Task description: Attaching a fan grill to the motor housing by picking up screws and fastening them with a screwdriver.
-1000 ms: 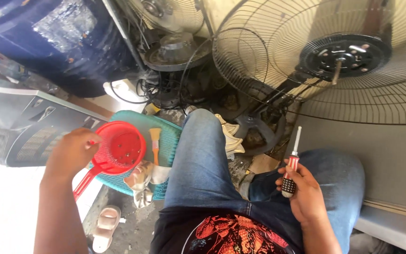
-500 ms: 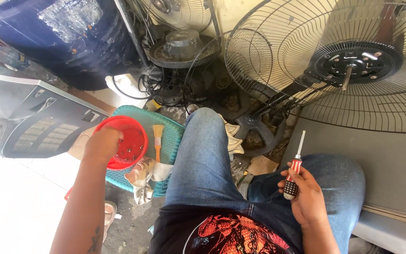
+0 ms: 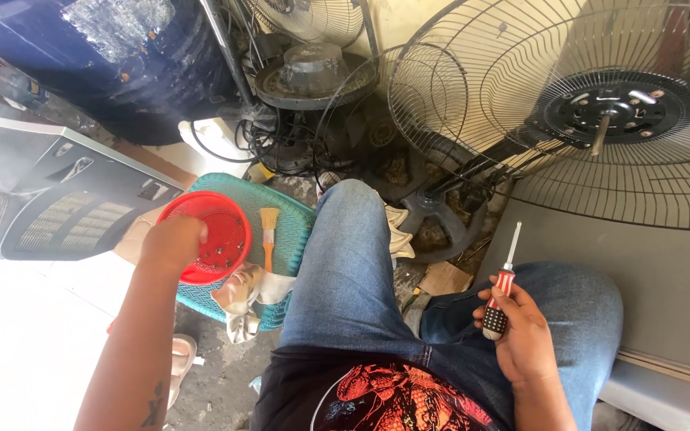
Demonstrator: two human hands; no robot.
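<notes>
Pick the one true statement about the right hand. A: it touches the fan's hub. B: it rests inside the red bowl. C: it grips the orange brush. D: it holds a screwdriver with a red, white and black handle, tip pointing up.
D: the right hand is closed around the screwdriver over the thigh, shaft pointing up; the left hand is at the red bowl.

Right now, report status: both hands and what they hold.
Left hand at the red sieve bowl, over the teal basket. Right hand in a closed grip on the screwdriver, tip up. Nothing between them but the knee.
</notes>
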